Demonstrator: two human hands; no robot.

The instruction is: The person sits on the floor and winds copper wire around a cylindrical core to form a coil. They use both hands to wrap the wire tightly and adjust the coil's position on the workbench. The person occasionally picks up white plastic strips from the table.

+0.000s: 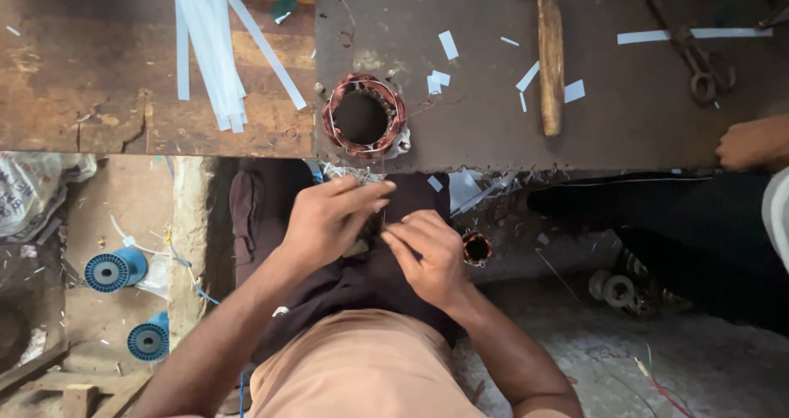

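A round motor stator (362,116) wound with copper wire stands at the near edge of the dark workbench (625,122). Thin wires (355,173) hang from it over the edge. Just below, above my lap, my left hand (331,218) and my right hand (428,254) are pressed together, fingertips pinched on those thin wire ends. What lies between the fingers is too small to make out.
White paper strips (210,40) lie on the wooden bench at the left. A wooden stick (551,63) and scissors (697,60) rest on the dark bench. Another person's hand (749,143) grips its right edge. Blue spools (115,269) lie on the floor; a small copper coil (476,248) sits by my right hand.
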